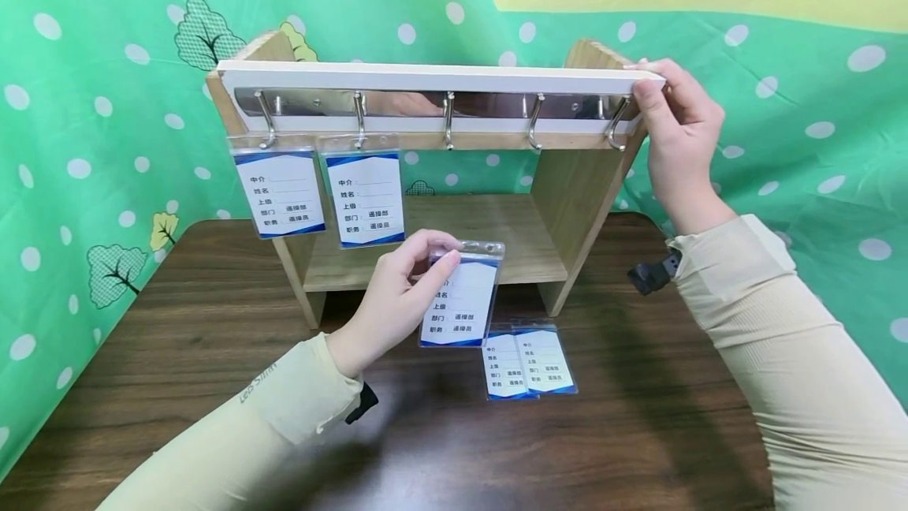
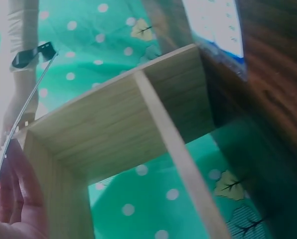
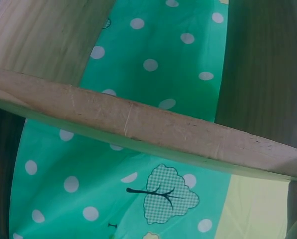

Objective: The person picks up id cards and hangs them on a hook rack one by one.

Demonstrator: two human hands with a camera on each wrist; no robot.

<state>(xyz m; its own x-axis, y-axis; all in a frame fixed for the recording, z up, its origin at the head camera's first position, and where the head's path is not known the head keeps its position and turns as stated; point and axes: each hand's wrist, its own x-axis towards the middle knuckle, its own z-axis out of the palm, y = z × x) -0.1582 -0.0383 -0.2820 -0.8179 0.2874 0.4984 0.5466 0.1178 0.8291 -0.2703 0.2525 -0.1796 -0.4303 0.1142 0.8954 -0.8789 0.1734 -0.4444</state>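
Observation:
My left hand [image 1: 390,290] pinches a clear plastic badge holder [image 1: 464,310] with a blue and white card by its top left corner. This badge hangs in front of the wooden shelf [image 1: 440,235]; in the left wrist view it shows as a thin edge [image 2: 31,97]. At the right end of the white hook rail [image 1: 440,77], my right hand [image 1: 684,132] grips the rail, thumb on its front. Two similar badges, a left one [image 1: 280,199] and a second one [image 1: 366,203], hang from the two leftmost hooks. The other hooks, such as the middle hook [image 1: 449,121], bear nothing.
On the dark wooden table [image 1: 610,448], two more badges [image 1: 549,361] lie partly overlapping, in front of the shelf's right side. A green curtain [image 1: 794,148] with white dots and printed trees hangs behind. Black camera straps [image 1: 654,273] sit at both wrists.

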